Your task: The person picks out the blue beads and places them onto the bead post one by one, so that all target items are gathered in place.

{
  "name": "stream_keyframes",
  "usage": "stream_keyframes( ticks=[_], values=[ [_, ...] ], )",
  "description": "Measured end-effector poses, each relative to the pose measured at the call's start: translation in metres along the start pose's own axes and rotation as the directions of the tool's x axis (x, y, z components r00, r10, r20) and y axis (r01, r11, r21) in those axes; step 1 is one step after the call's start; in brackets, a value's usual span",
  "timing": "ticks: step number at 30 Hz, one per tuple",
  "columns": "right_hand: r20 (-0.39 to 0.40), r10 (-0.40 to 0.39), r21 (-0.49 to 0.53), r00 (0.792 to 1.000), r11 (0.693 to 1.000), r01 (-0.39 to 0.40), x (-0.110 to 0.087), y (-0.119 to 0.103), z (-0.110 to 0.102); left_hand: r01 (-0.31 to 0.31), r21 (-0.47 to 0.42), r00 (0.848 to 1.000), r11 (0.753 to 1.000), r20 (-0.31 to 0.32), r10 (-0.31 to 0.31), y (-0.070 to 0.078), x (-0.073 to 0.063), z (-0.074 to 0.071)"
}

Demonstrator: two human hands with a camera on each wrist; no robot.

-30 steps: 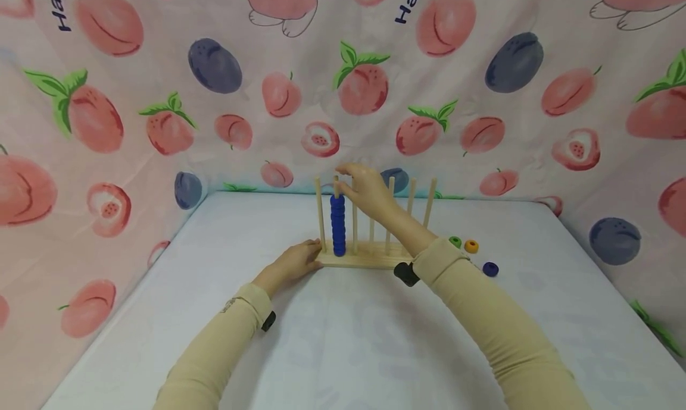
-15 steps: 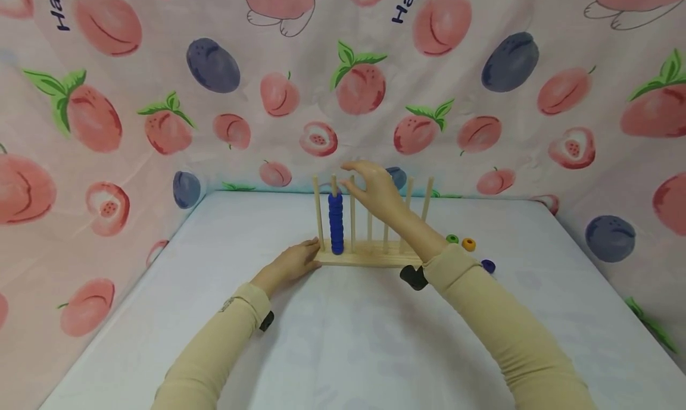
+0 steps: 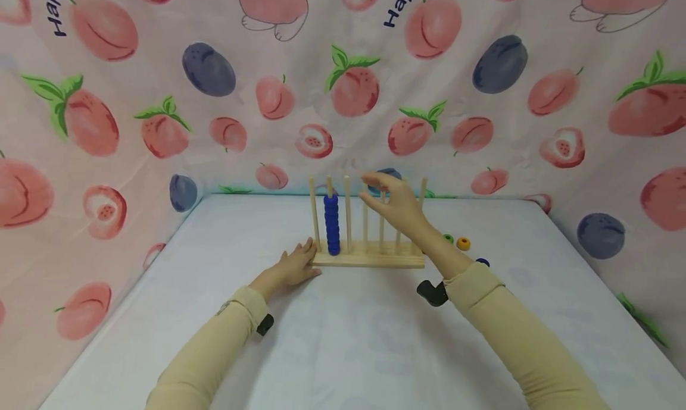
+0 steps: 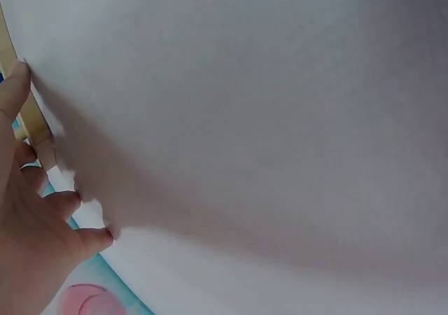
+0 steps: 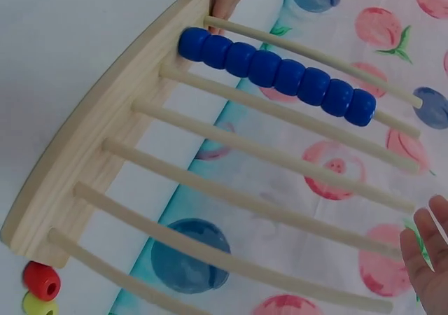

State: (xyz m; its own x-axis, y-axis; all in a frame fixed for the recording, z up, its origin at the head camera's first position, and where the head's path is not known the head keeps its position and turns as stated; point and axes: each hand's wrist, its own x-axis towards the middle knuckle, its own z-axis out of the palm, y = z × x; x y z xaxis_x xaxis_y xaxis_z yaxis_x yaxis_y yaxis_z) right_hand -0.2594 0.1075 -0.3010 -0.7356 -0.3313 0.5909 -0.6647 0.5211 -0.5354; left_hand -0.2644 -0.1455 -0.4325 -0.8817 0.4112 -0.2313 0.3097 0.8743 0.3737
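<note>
A wooden peg rack (image 3: 370,260) stands on the table, with several upright pegs along its base. Blue beads (image 3: 332,225) are stacked on the second peg from the left, the peg's tip bare above them; the right wrist view shows the same blue stack (image 5: 276,75). My left hand (image 3: 293,267) lies at the base's left end, fingers spread; in the left wrist view its thumb (image 4: 17,87) touches the base's front side and other fingertips rest on the table. My right hand (image 3: 402,207), holding nothing, hovers by the tops of the right-hand pegs, fingers apart from the thumb.
To the right of the rack lie loose beads: an orange one (image 3: 463,244), a green one (image 3: 448,238) and a dark blue one (image 3: 483,262). The right wrist view adds a red bead (image 5: 42,281) and a yellow bead (image 5: 40,306) beside the base. A fruit-print cloth (image 3: 343,100) hangs behind.
My right hand has moved right, away from the blue stack's peg. My left hand has loosened at the base's end, its fingers now spread wider.
</note>
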Motion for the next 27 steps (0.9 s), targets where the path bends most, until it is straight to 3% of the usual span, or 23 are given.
stream_keyframes(
  ticks=[7,11,18,27],
  values=[
    [-0.003,0.020,-0.010,1.000,1.000,-0.020,-0.011,0.010,-0.009,-0.019,-0.002,1.000,1.000,-0.014,0.019,-0.003,0.004,-0.005],
    [-0.007,0.044,-0.009,0.999,0.999,-0.044,-0.019,0.017,-0.013,-0.042,0.047,0.996,0.998,-0.080,0.046,-0.004,0.007,-0.005],
    [0.001,0.055,0.003,0.998,0.998,-0.055,-0.031,0.036,-0.015,-0.054,0.127,0.961,0.990,-0.263,0.086,-0.005,0.007,-0.003],
    [0.029,0.054,0.077,0.998,0.995,-0.056,-0.050,0.046,-0.019,-0.063,0.034,0.923,0.997,-0.377,0.071,-0.004,0.000,-0.001]
  ],
)
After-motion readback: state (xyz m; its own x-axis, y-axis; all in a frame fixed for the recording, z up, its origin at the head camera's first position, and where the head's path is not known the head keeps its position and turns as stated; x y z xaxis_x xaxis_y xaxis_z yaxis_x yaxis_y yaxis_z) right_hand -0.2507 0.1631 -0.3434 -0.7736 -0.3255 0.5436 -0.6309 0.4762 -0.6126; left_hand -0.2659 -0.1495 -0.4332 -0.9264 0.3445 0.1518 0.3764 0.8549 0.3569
